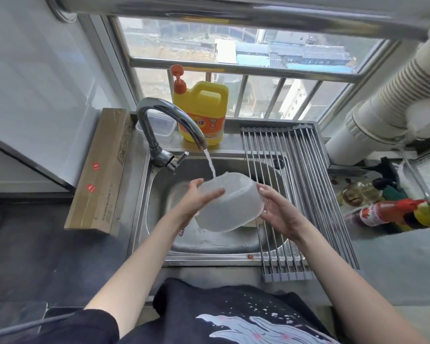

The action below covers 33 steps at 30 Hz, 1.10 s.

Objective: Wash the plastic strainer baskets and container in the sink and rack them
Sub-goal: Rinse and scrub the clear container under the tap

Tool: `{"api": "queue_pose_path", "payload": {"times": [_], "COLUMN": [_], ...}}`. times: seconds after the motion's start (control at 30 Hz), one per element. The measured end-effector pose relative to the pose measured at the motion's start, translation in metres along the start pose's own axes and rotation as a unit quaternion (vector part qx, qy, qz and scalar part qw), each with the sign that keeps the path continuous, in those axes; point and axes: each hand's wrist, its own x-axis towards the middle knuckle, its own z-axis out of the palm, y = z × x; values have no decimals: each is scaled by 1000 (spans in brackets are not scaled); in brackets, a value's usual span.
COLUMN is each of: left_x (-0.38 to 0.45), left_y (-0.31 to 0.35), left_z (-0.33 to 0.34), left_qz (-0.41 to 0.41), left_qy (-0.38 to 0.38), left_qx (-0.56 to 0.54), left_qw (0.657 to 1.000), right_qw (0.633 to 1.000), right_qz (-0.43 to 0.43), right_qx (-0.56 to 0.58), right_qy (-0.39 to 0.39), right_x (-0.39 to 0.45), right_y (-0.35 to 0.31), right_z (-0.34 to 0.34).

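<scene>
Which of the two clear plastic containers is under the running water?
The translucent container held between the left hand and right hand, over the sink. The lidded box sits dry behind the faucet.

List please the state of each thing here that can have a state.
Tap: running, water falling on the basket.
Basket: upside down, held over the sink.
Left hand: gripping the basket's left side.
Right hand: holding the basket's right side.
Rack: unrolled over the sink's right side, bare.
Soap jug: upright, pump on.
</scene>
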Motion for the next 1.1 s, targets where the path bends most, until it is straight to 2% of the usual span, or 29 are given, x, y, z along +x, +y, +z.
{"api": "queue_pose_path", "payload": {"times": [0.13,0.2,0.3,0.37,0.4,0.47,0.53,0.6,0.67,0.8,0.9,0.97,1.07,1.1], "left_x": [-7,-11,-16,-16,-16,-14,-11,-7,-3,3,5,6,7,9], "left_y": [-5,-8,-10,-10,-10,-9,-7,-5,-5,-8,-8,-7,-6,-6], "left_z": [12,20,26,27,28,29,29,27,26,28,32,35,39,40], "left_qz": [119,185,232,251,261,263,249,227,200,169,163,161,140,128], "left_qy": [12,20,32,34,37,48,59,74,76,67,63,59,47,36], "left_qx": [143,206,230,247,254,248,233,192,155,146,154,163,158,153], "left_qw": [983,961,945,935,931,931,938,952,964,972,972,972,976,979], "right_qw": [988,983,986,965,949,923,921,940,941,954,923,927,910,917], "right_qz": [23,33,88,100,75,-5,-54,-44,-6,21,-14,-28,-44,-34], "right_qx": [-86,-109,-113,-240,-303,-376,-369,-315,-304,-251,-338,-329,-370,-357], "right_qy": [122,147,87,41,40,78,107,125,148,163,185,179,184,174], "right_x": [2,5,-2,-7,-8,-7,-5,-5,-5,-6,-6,-7,-9,-9], "right_y": [1,5,1,-4,-6,-10,-14,-17,-16,-10,-9,-8,-9,-9], "right_z": [5,-2,-11,-17,-19,-22,-24,-26,-29,-32,-35,-36,-40,-41]}}
